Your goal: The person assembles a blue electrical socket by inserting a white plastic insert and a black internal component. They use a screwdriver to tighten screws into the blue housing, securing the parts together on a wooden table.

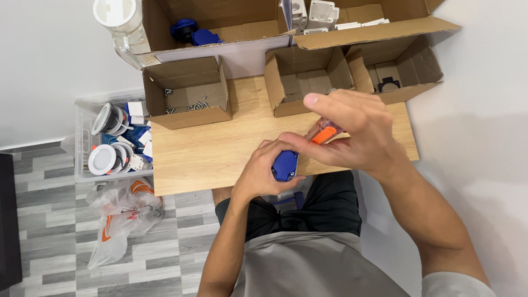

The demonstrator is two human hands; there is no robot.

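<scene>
Gripping a small blue plastic part [285, 165], the left hand [263, 171] was closed around it at the near edge of the counter [198, 159], just above the lap. The right hand [352, 132] was closed on an orange-handled screwdriver [324, 133], held at the 1 o'clock side of the part, with its shaft angled down toward the part; the tip was hidden behind the fingers. The step in hand appeared to be driving or removing a screw in the part. The next move would call for a steady hold and a square tip seat.

At 11 o'clock stood a small cardboard box [187, 91] holding loose screws. At 12 o'clock was an open box [308, 82] with little visible inside it. At 9 o'clock, on the floor, a clear bin [113, 137] held round white fittings.
</scene>
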